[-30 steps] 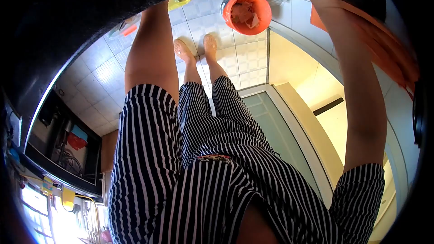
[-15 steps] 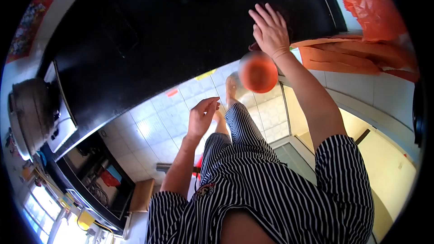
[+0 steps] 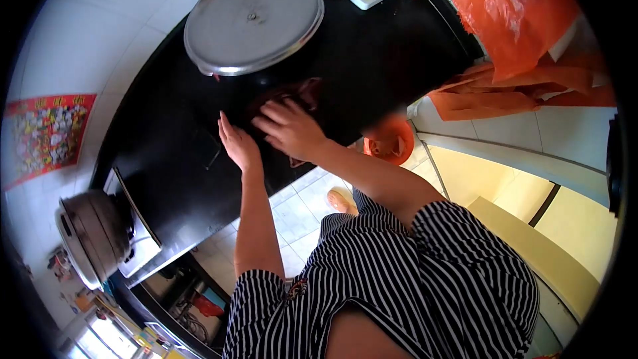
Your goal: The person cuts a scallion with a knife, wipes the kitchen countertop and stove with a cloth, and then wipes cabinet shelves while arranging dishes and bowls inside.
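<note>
— Now, where does your right hand [image 3: 292,131] lie?
— At the centre of the frame: palm down, fingers slightly spread, over the dark red cloth [image 3: 307,95], whose edges show above and below it.
— And your left hand [image 3: 240,147]?
— Just left of it, fingers extended and nearly together; whether it touches the counter [image 3: 173,113], I cannot tell.
— What surrounds your hands?
— A metal lid [image 3: 266,26], upper left of centre; an orange bucket [image 3: 392,149], right of centre, past the counter's edge.
</note>
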The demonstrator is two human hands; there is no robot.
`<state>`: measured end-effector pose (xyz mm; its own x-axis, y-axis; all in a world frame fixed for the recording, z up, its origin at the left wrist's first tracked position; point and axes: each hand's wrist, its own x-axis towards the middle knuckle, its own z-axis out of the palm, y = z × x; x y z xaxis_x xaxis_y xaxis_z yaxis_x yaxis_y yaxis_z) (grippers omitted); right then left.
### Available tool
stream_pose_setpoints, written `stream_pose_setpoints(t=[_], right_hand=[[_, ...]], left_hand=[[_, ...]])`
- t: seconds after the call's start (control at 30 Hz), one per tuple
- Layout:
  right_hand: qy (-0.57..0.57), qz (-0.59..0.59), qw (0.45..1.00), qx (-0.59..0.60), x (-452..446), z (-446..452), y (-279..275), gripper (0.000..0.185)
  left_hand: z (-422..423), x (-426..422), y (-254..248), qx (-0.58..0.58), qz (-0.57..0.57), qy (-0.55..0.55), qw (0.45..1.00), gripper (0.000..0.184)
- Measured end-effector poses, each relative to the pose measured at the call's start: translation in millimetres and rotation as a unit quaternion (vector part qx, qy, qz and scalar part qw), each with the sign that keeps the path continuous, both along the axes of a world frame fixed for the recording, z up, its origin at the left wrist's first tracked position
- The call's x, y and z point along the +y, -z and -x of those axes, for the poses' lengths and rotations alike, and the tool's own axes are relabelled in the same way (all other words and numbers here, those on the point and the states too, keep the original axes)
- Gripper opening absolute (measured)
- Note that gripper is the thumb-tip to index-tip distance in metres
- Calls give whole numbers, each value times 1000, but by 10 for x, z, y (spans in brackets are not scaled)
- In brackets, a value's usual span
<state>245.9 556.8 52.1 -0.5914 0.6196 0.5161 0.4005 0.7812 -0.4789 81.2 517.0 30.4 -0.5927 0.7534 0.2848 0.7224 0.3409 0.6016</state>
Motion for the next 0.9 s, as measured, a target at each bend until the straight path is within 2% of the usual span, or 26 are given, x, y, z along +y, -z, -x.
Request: stream_pose_setpoints(t=[0.07,0.13,0.2,0.23,0.27,0.33,0.4,0.47,0.53,0.67,0.73,0.8,0.83,0.87,0.9], right_hand=[[-35,-27,999,-3,322,301,137,46],[-34,-17,999,-10,685,436,194,44],[-38,106,993,-31,1011,443,206,46],[-21,90,995,-42,1151,408,236,51],[-14,91,995,-42,1250,315,240,51],[-7,10,998,-69,1357,-38,263,54],[46,-34,996,-63,1414,-476,283,55],[56,10,995,-77,1471,-902,175,53],[114,29,987,-106,1415,-1276,113,50],[208,41,967,-141,1203,-1793,76,46],[226,10,963,-145,1299,-1886,68,42],[295,17,954,-45,1551,-1872,44,35],[352,-26,935,16,1675,-1869,11,32],[353,-26,935,16,1795,-1870,-38,32],[418,-38,907,32,1907,-1880,-93,32]], left_hand=[[-16,-58,110,82,19,44,995,48],[-88,-6,49,100,38,19,994,47],[-92,-6,32,113,69,20,991,47],[-107,4,8,108,67,22,992,47],[-98,18,19,108,67,30,991,47],[-79,34,29,142,75,27,987,46],[-104,35,-12,139,79,31,987,46],[-72,34,18,123,86,26,988,48],[-117,56,-31,123,97,25,987,50],[-97,50,-20,147,117,15,982,50],[-84,38,13,162,129,8,978,48],[-122,63,-47,135,129,6,982,48],[-127,70,-44,146,124,8,981,48],[-125,75,-41,156,118,9,981,47],[-123,75,-38,156,119,9,981,47]])
